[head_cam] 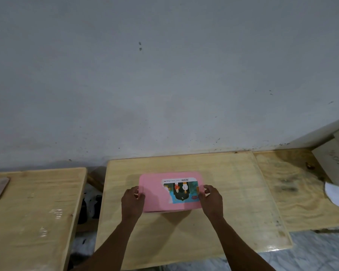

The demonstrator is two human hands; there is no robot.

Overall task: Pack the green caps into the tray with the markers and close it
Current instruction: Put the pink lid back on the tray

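- Pink tray (155, 194), lid on, sits mid-way on a plywood table (233, 182).
- Its sticker (181, 190) shows an upside-down cartoon and a barcode; the print is too small to read.
- Left hand (132, 199) and right hand (211, 198) each grip a short side, fingers curled over the edge.

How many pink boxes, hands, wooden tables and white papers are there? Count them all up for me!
pink box: 1
hands: 2, the left hand and the right hand, each holding a side of the box
wooden tables: 3
white paper: 1
Total: 7
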